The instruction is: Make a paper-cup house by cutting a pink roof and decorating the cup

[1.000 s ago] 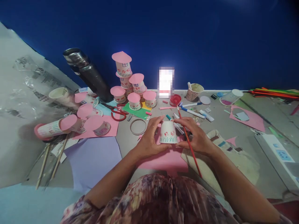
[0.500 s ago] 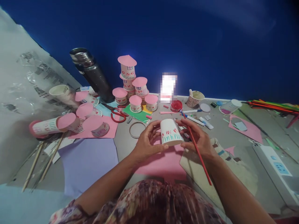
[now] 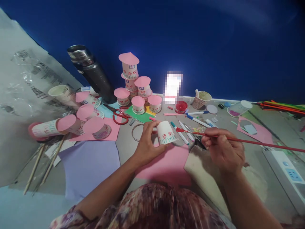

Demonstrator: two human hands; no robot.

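My left hand is closed around a white paper cup, turned upside down and tilted, with red flowers and green grass strokes drawn on it. Between the fingers of my right hand is a red-handled paintbrush, held nearly level. Its red-coated tip points left, just beside the cup; whether it touches cannot be told. Under the cup lies pink paper. Several markers rest behind the brush, and an open pot of red paint sits farther back.
Decorated cups with pink paper roofs are stacked at the back, and others lie at left. Red-handled scissors, a tape ring, a dark flask and a lit phone stand around. A power strip is at right.
My right hand has left the cup and moved right, turning the paintbrush from a steep slant to nearly level. My left hand keeps the cup, which is shifted slightly left and tilted.
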